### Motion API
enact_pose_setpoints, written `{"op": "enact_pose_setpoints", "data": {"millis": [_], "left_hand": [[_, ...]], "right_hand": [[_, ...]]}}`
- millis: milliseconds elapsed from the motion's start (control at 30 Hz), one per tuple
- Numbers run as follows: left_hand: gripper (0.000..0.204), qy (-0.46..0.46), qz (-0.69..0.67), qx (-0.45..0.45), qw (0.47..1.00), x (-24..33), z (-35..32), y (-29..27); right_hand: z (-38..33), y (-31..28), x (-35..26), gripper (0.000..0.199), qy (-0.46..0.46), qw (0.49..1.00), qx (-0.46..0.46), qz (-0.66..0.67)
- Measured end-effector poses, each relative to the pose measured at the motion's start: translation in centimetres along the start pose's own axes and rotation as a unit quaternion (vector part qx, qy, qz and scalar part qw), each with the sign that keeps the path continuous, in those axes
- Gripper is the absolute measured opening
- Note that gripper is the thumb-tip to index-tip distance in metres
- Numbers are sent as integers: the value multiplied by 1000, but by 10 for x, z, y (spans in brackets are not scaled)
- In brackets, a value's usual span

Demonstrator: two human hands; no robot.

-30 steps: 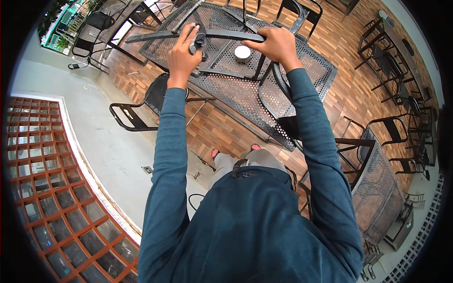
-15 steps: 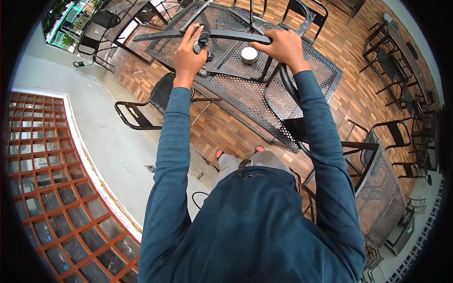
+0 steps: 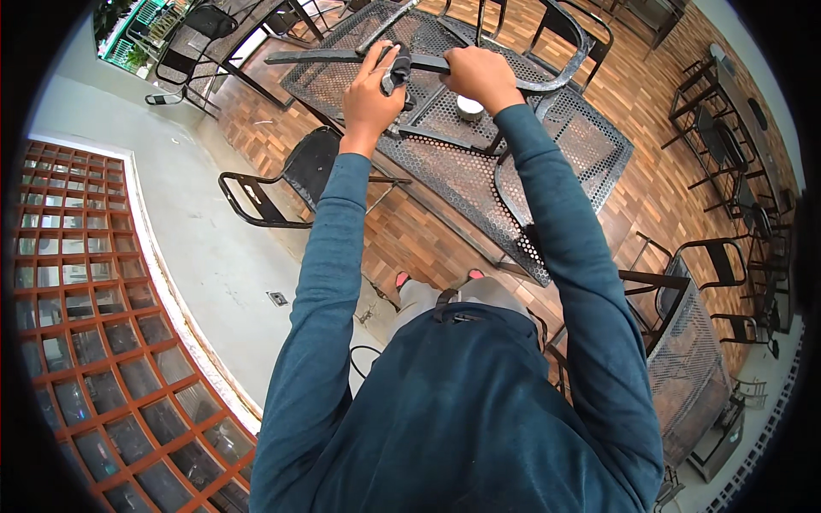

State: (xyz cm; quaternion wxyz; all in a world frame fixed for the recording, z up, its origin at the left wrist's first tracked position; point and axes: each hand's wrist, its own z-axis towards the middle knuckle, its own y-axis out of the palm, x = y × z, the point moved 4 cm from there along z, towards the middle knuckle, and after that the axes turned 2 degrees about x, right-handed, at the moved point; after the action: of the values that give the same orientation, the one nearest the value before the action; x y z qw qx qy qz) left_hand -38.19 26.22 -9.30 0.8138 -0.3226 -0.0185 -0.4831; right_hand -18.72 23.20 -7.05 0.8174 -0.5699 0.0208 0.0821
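A black metal chair frame (image 3: 321, 56) lies on the perforated metal table (image 3: 599, 141), its long bar running across in front of me. My left hand (image 3: 369, 104) presses a dark, crumpled cloth (image 3: 397, 70) against this bar, with the fingers curled around both. Further right, my right hand (image 3: 481, 77) is closed over the same bar. Beyond that hand, the frame bends around in a curved section (image 3: 575, 64). Just below my right hand, a small round white tin (image 3: 469, 109) stands on the mesh tabletop.
A black chair (image 3: 312, 167) stands at the table's near left side. Another mesh table (image 3: 684, 342) is at the right, with chairs (image 3: 723, 261) beside it. A pale wall (image 3: 205, 248) with a red-brown grid window (image 3: 111, 299) runs along my left.
My right hand has slid left along the bar, closer to my left hand. The left hand still holds the cloth at about the same spot. The whole view has shifted slightly.
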Motion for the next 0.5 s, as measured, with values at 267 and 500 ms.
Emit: {"op": "enact_pose_setpoints", "data": {"millis": [267,500], "left_hand": [[43,-49,2,-17,999,-6,12,-2],[54,-90,-5,-32,995,9,4,1]], "right_hand": [[-1,6,-1,31,16,998,45,-47],[-2,-2,6,33,-2,999,33,1]]}}
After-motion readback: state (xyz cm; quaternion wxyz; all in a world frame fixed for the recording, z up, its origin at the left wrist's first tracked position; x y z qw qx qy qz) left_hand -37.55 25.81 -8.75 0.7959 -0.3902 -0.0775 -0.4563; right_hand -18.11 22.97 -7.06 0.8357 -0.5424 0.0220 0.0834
